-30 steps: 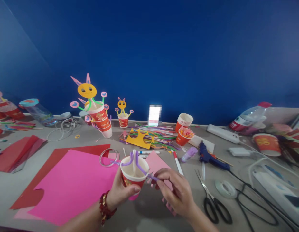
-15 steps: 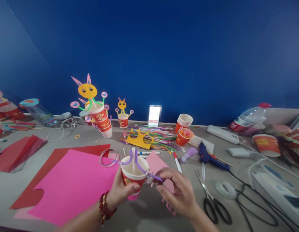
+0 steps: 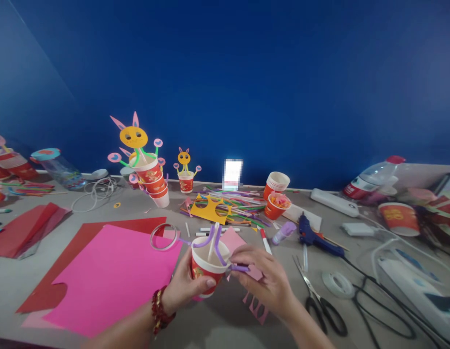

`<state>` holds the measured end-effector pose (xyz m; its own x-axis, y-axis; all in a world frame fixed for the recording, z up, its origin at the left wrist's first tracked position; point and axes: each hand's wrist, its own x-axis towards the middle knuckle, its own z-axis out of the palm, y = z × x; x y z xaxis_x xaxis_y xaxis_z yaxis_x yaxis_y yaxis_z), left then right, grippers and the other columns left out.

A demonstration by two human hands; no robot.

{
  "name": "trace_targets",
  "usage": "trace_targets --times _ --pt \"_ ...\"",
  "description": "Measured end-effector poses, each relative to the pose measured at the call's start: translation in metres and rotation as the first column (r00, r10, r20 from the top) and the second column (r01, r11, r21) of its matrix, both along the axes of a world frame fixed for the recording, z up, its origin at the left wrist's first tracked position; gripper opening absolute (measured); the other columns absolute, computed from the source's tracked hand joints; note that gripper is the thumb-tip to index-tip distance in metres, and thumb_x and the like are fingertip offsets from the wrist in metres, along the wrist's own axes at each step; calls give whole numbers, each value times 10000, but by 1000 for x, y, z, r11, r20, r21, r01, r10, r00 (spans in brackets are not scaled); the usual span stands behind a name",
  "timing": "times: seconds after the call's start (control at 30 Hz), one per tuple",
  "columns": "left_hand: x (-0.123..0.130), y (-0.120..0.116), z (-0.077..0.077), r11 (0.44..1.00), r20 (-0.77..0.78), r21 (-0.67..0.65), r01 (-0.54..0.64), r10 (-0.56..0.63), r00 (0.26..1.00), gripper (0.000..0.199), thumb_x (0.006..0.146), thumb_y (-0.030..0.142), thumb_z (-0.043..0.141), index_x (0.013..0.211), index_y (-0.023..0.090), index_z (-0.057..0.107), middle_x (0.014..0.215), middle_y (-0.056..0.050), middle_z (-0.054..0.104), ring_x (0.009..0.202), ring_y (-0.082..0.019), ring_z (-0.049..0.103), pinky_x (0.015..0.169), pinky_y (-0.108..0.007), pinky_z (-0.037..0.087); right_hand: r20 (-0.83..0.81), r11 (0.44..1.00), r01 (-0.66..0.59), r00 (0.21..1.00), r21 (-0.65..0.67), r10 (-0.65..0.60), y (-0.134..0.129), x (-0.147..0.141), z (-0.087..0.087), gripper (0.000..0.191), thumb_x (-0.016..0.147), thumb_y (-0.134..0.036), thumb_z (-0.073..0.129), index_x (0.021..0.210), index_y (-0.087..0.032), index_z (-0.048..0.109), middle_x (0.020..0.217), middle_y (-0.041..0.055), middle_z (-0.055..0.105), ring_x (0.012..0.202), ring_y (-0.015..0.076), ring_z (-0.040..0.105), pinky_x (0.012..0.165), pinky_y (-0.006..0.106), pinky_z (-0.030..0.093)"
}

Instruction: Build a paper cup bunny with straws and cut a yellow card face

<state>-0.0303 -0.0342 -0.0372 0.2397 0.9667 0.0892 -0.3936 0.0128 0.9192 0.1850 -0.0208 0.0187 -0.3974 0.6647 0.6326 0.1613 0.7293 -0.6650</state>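
My left hand is wrapped round a red and white paper cup, its thumb across the front. A white stick stands up inside the cup, with purple pipe cleaners bent over the rim on both sides. At the cup's right edge, my right hand pinches the outer part of the right purple pipe cleaner between thumb and fingers. Something pink shows under the cup. Pink paper with cut-out edges lies behind and below my right hand.
Bright pink paper covers the left side. Scissors, a tape roll and a blue glue gun lie at right, with a cable. Finished cup figures stand at the back, near a pile of pipe cleaners.
The cup has shifted a little right and tilted. My right hand has slid closer to the rim along the purple pipe cleaner.
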Motion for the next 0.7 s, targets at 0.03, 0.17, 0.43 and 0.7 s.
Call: trace_targets --times 0.03,0.17,0.43,0.7 --pt "0 0 0 1000 8 3 23 -23 1000 643 655 388 887 1181 184 579 1126 -130 728 886 -238 711 749 -309 572 -2 1000 4 1000 6 -3 1 0 2 198 915 -183 666 1102 -248 676 967 57 718 922 188 694 813 253 555" --pt "-1 2 3 994 36 -5 109 -109 993 610 688 378 870 1182 184 568 1075 -115 733 812 -211 715 717 -304 576 46 1000 -9 999 20 8 4 2 7 191 925 -227 661 1113 -224 692 1056 96 674 983 204 680 830 265 555" --pt "-4 8 2 993 -80 95 68 -60 995 698 693 389 862 1279 195 536 1200 -124 685 1012 -263 671 867 -343 544 123 997 -74 990 13 72 8 8 3 144 963 -278 621 1085 -229 680 1047 92 732 1002 202 699 869 278 554" --pt "-8 10 -4 979 -143 194 59 -32 989 754 733 367 826 1384 238 469 1311 -110 617 1167 -305 604 986 -397 489 144 998 -69 987 -2 69 8 10 -2 139 947 -256 639 1077 -235 684 1046 89 741 967 208 714 842 280 560"
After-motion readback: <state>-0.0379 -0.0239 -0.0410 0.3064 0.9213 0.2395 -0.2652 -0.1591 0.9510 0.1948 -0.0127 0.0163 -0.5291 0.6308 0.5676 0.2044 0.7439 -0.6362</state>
